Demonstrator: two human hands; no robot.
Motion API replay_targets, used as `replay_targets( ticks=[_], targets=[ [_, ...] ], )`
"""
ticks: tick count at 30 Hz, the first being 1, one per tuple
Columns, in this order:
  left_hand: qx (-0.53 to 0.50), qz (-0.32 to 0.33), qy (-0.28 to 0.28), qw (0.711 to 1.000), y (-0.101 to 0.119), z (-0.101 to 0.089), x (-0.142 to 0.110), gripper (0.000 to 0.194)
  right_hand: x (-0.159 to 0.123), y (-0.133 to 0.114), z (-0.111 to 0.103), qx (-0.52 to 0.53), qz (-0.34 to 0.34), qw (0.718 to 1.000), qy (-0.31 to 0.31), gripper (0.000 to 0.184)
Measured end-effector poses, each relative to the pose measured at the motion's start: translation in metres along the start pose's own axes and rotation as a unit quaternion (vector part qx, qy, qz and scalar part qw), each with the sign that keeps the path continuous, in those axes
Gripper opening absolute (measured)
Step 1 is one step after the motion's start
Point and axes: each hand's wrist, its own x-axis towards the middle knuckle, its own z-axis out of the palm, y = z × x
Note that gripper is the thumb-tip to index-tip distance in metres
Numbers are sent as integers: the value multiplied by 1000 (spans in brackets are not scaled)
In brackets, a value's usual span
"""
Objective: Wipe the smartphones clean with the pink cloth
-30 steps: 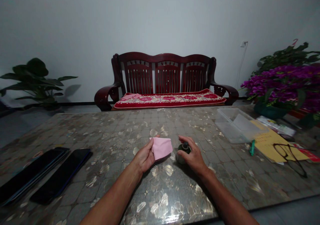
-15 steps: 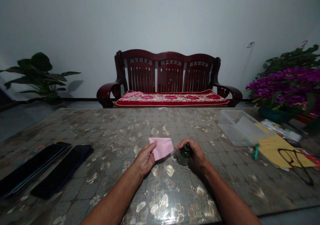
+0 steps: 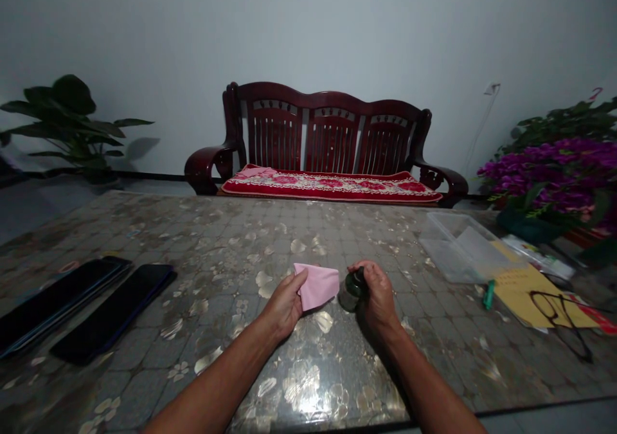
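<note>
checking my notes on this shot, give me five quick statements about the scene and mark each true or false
1. The left hand holds the pink cloth. True.
2. The right hand holds the glasses. False: it holds the bottle; the glasses are at the right of the picture.
3. The clear box is on the table. True.
4. The bench cushion is plain blue. False: it is red with a flower pattern.
5. The flowers at the right are purple. True.
</note>
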Motion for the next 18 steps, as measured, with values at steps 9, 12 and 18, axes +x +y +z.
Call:
replay_targets(
  ticks=[9,12,18],
  targets=[
    [4,-7,-13,1000,3,-2,-3,23,6,1,-1,-4,-15,1000,-14,36],
    [2,-6,-11,1000,4,-2,-4,21,16,2,1,18,-27,999,-15,39],
    [1,-4,12,1000,7,-1,-5,26,40,2,-1,66,50,996,-28,45]
  ],
)
